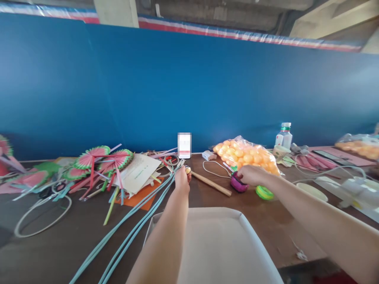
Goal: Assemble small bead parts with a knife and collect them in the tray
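Fingers curled, my left hand (182,179) is closed around a small shiny gold-and-white thing (188,169), mostly hidden. A light wooden stick (211,184) lies just right of that hand, its near end on the dark table. My right hand (250,174) reaches down with its fingers closed at the top of a round purple-and-black thing (238,184), whose kind I cannot make out. Beside it lies a bright green-yellow ring (264,192), under my right wrist. A white tray (219,248) is in front of me, between my forearms.
Pale blue tubes (142,213) run along the left. Watermelon-patterned paper fans (94,157) and white papers (139,173) pile up there. A phone (184,148) stands against the blue wall (177,79). Right are a bag of orange balls (247,156) and bottles (283,137).
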Demonstrator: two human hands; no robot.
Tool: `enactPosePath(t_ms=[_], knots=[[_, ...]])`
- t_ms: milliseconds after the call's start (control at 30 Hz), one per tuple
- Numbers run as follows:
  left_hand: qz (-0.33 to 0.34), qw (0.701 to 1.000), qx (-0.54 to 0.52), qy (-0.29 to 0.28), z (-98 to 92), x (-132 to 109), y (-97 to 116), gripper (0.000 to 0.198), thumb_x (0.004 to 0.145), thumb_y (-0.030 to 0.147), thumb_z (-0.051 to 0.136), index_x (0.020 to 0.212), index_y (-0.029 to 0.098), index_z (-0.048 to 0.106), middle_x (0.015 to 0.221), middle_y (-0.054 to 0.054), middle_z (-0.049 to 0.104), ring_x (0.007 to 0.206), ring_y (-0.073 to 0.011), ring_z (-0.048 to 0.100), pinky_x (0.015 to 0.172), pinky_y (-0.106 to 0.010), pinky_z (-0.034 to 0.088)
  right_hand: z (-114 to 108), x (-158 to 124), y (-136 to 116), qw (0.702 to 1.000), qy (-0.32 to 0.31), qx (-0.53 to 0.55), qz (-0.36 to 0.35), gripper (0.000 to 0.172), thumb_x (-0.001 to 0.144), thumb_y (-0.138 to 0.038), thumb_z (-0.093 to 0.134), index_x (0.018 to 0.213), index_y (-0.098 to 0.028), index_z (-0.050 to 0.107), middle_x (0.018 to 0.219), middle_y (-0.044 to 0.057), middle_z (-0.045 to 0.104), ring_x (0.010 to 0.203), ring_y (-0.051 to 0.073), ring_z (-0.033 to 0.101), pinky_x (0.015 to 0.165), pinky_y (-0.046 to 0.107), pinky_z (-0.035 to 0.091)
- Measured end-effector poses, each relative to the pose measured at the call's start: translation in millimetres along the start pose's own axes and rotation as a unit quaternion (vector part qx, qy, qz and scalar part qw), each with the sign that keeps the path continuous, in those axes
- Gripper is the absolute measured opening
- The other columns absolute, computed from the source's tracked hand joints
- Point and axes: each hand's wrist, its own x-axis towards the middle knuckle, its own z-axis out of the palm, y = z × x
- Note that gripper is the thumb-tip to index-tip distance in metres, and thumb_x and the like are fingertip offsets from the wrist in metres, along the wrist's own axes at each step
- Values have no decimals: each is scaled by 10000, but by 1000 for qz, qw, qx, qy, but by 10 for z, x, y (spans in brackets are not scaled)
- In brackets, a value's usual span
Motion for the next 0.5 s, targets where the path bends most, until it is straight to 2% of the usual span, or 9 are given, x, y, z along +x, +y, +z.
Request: enactPosePath(t_ms=[67, 167, 433, 500], knots=[[0, 1000, -1, -4, -6, -12, 6, 153, 846, 285, 592, 775, 150, 575, 673, -6, 577, 490, -53, 526, 462, -155, 408, 18, 33, -38, 998, -45, -55, 0, 166, 526, -56, 582, 478, -213, 608, 489, -16, 504, 503, 134, 466, 561, 281, 270], [-5, 1000, -4, -3, -4, -29, 12, 144, 849, 288, 591, 794, 155, 578, 649, 1, 573, 484, -53, 523, 464, -154, 406, 27, 67, -57, 996, -53, -72, 10, 182, 522, -48, 566, 537, -219, 626, 557, -1, 560, 545, 154, 508, 565, 281, 278], [-7, 1000, -13, -21, -2, 13, -32, 154, 846, 298, 594, 804, 151, 582, 666, -3, 576, 482, -53, 524, 464, -159, 402, 41, 33, -30, 997, -41, -62, 21, 175, 629, -128, 576, 671, -248, 696, 755, 28, 683, 684, 184, 603, 582, 273, 316], [-6, 1000, -18, -19, -4, 14, -31, 144, 843, 289, 597, 806, 151, 582, 674, -2, 577, 481, -51, 520, 466, -159, 404, 19, 49, 14, 999, -12, -46, 21, 138, 660, -179, 595, 683, -255, 708, 753, 24, 692, 682, 179, 607, 578, 266, 326]])
